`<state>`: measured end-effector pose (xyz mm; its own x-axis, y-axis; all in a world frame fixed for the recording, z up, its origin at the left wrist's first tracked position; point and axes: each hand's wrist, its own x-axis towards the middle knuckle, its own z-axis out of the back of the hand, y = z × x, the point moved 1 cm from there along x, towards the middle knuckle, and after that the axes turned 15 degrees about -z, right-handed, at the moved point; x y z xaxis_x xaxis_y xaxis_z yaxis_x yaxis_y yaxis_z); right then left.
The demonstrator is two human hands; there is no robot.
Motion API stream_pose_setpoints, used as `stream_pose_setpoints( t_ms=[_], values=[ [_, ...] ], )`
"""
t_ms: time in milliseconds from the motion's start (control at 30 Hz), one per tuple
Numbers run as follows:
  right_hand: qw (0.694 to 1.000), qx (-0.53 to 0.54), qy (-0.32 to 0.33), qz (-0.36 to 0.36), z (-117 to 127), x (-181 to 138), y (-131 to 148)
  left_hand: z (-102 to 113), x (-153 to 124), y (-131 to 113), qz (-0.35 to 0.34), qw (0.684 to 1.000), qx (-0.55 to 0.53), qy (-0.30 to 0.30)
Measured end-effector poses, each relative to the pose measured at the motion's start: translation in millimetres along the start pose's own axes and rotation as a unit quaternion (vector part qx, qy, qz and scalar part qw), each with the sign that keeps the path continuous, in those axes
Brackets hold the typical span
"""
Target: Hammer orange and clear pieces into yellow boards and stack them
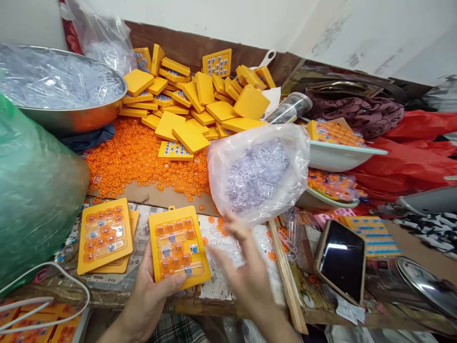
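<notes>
My left hand (pixel 153 286) grips a yellow plastic panel (pixel 154 238) by its lower left side, thumb on the front. Orange square pieces and clear oblong covers sit in its recess; one blue-and-white spot at the right has no orange piece over it. My right hand (pixel 246 267) is raised just right of the panel, below a white plastic bag (pixel 217 186) of clear plastic pieces. Its fingers are smeared by motion, and whether they hold anything cannot be made out. Left of the held panel, a similar filled panel (pixel 85 247) lies on another one.
Yellow panels (pixel 252 102) are heaped at the back, above loose orange pieces (pixel 143 162). A metal bowl (pixel 71 114) of clear pieces and a green bag (pixel 35 200) stand left. A wooden stick (pixel 285 281) and a phone (pixel 341 259) lie right.
</notes>
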<state>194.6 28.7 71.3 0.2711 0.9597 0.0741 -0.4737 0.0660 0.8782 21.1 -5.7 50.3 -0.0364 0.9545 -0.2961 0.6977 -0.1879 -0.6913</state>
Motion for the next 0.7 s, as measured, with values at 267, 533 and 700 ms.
stream_pose_setpoints(
  t_ms=[267,533,700],
  values=[
    [0.968,-0.209,-0.129,0.056,51,150,2,0,2,-4,0.061,0.997,-0.027,0.029],
    [0.986,-0.077,-0.146,0.031,44,67,23,2,6,-3,0.047,0.998,-0.029,0.039],
    [0.962,0.24,0.061,-0.117,-9,-15,10,-1,9,4,0.015,1.0,-0.016,0.021]
  ],
)
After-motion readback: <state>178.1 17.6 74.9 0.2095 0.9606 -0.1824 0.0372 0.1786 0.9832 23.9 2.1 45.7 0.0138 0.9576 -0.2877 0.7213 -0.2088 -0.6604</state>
